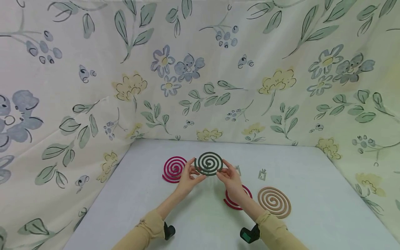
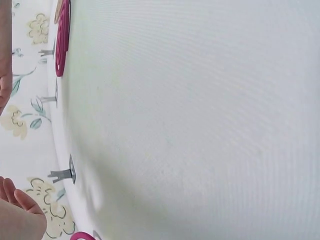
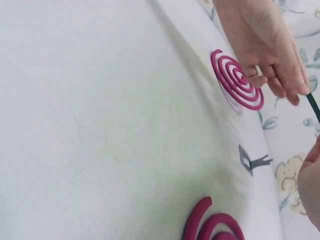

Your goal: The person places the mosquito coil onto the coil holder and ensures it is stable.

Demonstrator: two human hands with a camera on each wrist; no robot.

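Both hands hold up a dark green mosquito coil point(image 1: 208, 164) above the table, one at each side. My left hand point(image 1: 187, 177) pinches its left edge between thumb and fingers. At the opposite edge, my right hand point(image 1: 230, 178) grips the coil the same way. In the right wrist view the green coil point(image 3: 313, 105) shows edge-on at the left hand's point(image 3: 267, 45) fingertips. A small metal stand point(image 2: 62, 174) with upright prongs is on the table beyond the hands. Left of it, a magenta coil point(image 3: 235, 80) sits raised, with a shadow beneath.
Under the right forearm lies another magenta coil point(image 1: 248, 192), partly hidden. A tan coil point(image 1: 274, 202) is flat on the white table point(image 1: 325, 194) to its right. Two more metal stands show further right, one metal stand point(image 1: 262, 174) in plain sight. Floral cloth point(image 1: 218, 69) hangs behind.
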